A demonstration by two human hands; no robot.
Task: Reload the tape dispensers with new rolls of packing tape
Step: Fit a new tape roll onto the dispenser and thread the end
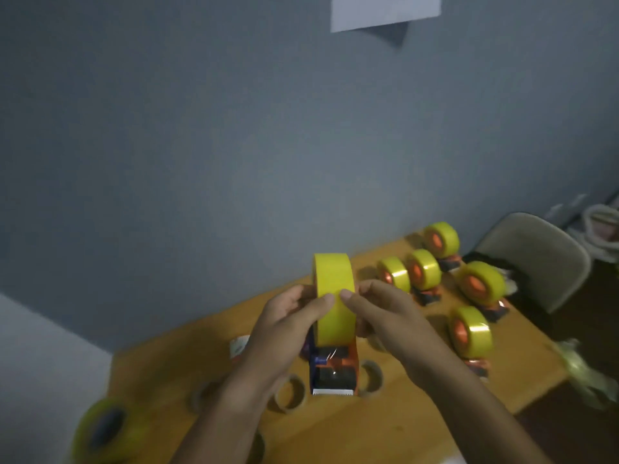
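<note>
Both of my hands hold one yellow tape roll in the middle of the frame. My left hand curls round its left side with the thumb pressed on the smooth yellow band, and my right hand curls round its right side with the thumb on the band too. The roll stands on its edge, round like a wheel, sitting in the top of a tape dispenser. That dispenser is orange and dark blue plastic, with a jagged white cutting edge at its low end, and it stands on the wooden table. Some empty cardboard rings lie flat on the wood beside it. At the right of the frame five loaded dispensers stand in a group, each with a shiny yellow roll and an orange middle. A blurry yellow roll sits at the lower left. A grey padded chair is at the right edge, and a white paper hangs on the grey wall at the top.
</note>
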